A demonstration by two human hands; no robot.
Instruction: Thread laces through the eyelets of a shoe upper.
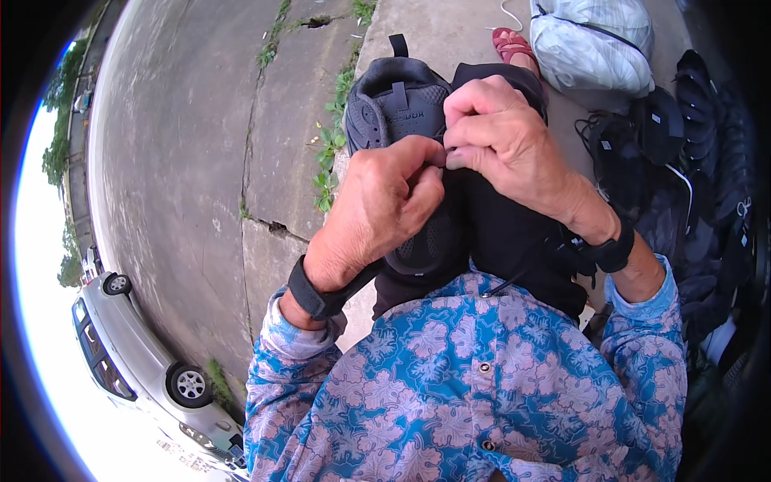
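Observation:
A dark grey sneaker (393, 108) rests on my lap, its heel loop pointing away from me and its toe toward my belly. Over its right side my two hands meet, fingertips touching. My left hand (377, 197) is closed in a pinch, thumb against the curled forefinger. My right hand (514, 145) pinches from the other side, thumb and fingers pressed together. Whatever lies between the fingertips is too small to make out. The hands cover the middle of the shoe, so its lacing is mostly hidden. A black band circles each wrist.
To my right lies a heap of black shoes (642, 153), some with white laces or tags. Beyond it sits a stuffed whitish plastic bag (594, 48), next to a foot in a red sandal (514, 46). Weeds (329, 157) grow along the concrete edge; a silver car (152, 353) stands left.

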